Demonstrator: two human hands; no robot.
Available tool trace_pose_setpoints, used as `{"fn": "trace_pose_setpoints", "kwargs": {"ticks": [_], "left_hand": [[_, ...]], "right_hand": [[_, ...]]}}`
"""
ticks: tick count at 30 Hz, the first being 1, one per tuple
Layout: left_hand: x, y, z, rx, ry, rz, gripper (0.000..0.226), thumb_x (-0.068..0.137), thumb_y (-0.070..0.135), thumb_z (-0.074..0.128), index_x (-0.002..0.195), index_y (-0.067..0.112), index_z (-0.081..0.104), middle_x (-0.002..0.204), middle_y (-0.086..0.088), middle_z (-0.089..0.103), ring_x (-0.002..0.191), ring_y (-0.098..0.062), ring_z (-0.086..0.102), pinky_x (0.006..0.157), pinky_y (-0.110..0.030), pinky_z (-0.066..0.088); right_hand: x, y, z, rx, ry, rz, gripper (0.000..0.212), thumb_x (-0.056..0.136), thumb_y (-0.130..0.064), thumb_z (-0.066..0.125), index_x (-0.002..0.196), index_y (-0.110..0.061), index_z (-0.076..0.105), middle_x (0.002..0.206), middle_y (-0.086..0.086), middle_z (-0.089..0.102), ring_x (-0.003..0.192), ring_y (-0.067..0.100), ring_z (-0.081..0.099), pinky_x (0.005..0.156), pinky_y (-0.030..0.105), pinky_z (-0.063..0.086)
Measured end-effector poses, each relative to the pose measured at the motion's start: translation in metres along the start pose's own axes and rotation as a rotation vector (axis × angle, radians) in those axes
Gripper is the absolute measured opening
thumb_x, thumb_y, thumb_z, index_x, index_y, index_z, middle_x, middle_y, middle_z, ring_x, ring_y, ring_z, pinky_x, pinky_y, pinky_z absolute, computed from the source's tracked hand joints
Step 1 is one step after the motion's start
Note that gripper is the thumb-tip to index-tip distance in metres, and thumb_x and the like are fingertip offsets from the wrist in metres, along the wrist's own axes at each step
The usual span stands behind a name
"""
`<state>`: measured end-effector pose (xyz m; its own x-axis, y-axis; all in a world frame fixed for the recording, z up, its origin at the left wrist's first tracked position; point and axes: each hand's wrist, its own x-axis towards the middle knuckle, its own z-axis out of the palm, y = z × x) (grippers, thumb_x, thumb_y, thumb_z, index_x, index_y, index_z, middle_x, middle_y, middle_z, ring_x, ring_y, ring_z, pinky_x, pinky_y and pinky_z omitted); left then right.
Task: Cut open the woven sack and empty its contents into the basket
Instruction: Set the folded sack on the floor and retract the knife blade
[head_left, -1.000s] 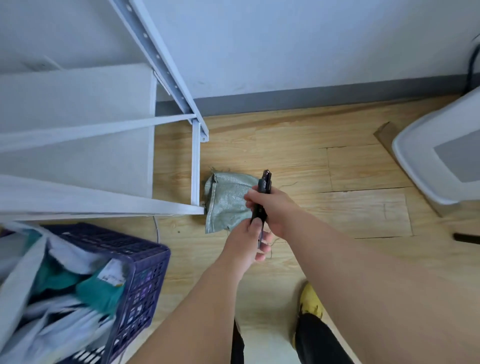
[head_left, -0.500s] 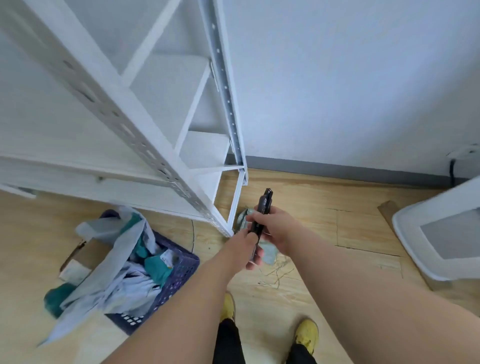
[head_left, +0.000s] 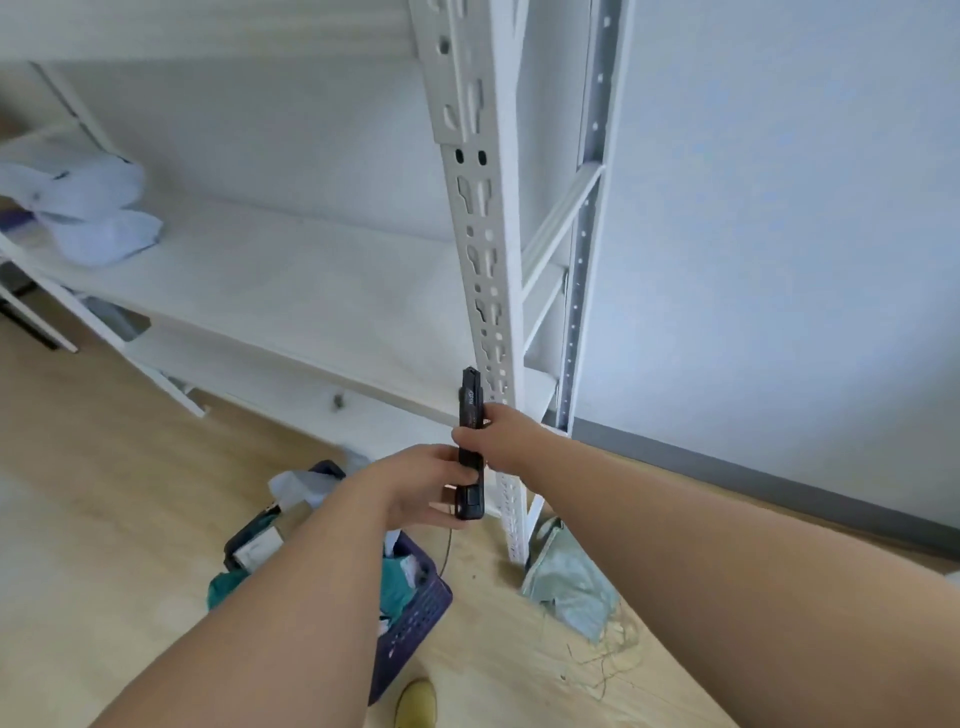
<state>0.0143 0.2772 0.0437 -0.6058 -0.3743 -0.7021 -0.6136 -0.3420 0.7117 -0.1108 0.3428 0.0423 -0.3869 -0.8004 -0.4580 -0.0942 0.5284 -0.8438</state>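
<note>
A black utility knife (head_left: 471, 415) stands upright between both hands in front of the shelf post. My right hand (head_left: 498, 436) grips its upper part. My left hand (head_left: 421, 488) holds its lower end, fingers curled round it. The flattened grey-green woven sack (head_left: 569, 584) lies on the wooden floor beside the post's foot, loose threads next to it. The dark purple basket (head_left: 415, 618) stands on the floor under my left forearm, holding teal and white packets.
A white metal shelf rack (head_left: 483, 218) fills the middle and left, with pale bags (head_left: 88, 208) on its board. A white wall with a grey skirting (head_left: 753, 478) is at the right. A yellow shoe (head_left: 415, 704) shows at the bottom.
The view has lifted from the floor to the shelf. Both hands have risen with the knife, and the sack and basket now lie lower in the picture.
</note>
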Motion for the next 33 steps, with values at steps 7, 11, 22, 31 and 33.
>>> {"fn": "trace_pose_setpoints", "kwargs": {"ticks": [7, 11, 22, 31, 33], "left_hand": [[0.034, 0.032, -0.078, 0.029, 0.133, 0.092, 0.022, 0.098, 0.015, 0.056, 0.120, 0.016, 0.057, 0.098, -0.009, 0.072, 0.085, -0.022, 0.069, 0.078, -0.037, 0.060], [0.068, 0.056, -0.112, 0.109, 0.086, 0.120, 0.029, 0.095, 0.011, 0.057, 0.124, 0.017, 0.060, 0.104, -0.013, 0.071, 0.085, -0.017, 0.069, 0.073, -0.029, 0.060], [0.148, 0.056, -0.120, 0.112, -0.050, 0.051, 0.053, 0.086, -0.009, 0.059, 0.134, 0.011, 0.047, 0.113, -0.013, 0.067, 0.102, -0.027, 0.069, 0.085, -0.035, 0.059], [0.153, 0.058, -0.112, 0.337, -0.032, 0.164, 0.030, 0.075, 0.010, 0.062, 0.097, 0.030, 0.068, 0.104, -0.001, 0.070, 0.093, -0.020, 0.066, 0.077, -0.029, 0.054], [0.153, 0.059, -0.112, 0.336, -0.055, 0.175, 0.032, 0.079, 0.008, 0.061, 0.102, 0.030, 0.067, 0.108, -0.004, 0.070, 0.101, -0.022, 0.066, 0.080, -0.030, 0.052]], "right_hand": [[0.050, -0.033, 0.044, 0.231, 0.096, 0.160, 0.072, 0.090, -0.032, 0.060, 0.153, -0.022, 0.024, 0.134, 0.009, 0.056, 0.113, 0.022, 0.061, 0.092, 0.036, 0.054], [0.080, -0.046, 0.058, 0.473, 0.136, 0.200, 0.036, 0.095, -0.026, 0.056, 0.130, -0.018, 0.057, 0.114, 0.007, 0.069, 0.107, 0.017, 0.065, 0.087, 0.033, 0.055], [0.126, -0.034, 0.063, 0.684, 0.339, 0.319, 0.013, 0.091, -0.028, 0.063, 0.103, -0.023, 0.061, 0.109, 0.000, 0.067, 0.105, 0.013, 0.061, 0.090, 0.034, 0.055], [0.144, -0.029, 0.058, 0.732, 0.327, 0.281, 0.021, 0.082, -0.028, 0.069, 0.085, -0.016, 0.052, 0.091, 0.003, 0.057, 0.075, 0.014, 0.051, 0.067, 0.020, 0.044], [0.144, -0.027, 0.057, 0.737, 0.329, 0.280, 0.008, 0.092, -0.022, 0.061, 0.090, -0.015, 0.059, 0.085, 0.003, 0.059, 0.070, 0.012, 0.051, 0.066, 0.019, 0.042]]}}
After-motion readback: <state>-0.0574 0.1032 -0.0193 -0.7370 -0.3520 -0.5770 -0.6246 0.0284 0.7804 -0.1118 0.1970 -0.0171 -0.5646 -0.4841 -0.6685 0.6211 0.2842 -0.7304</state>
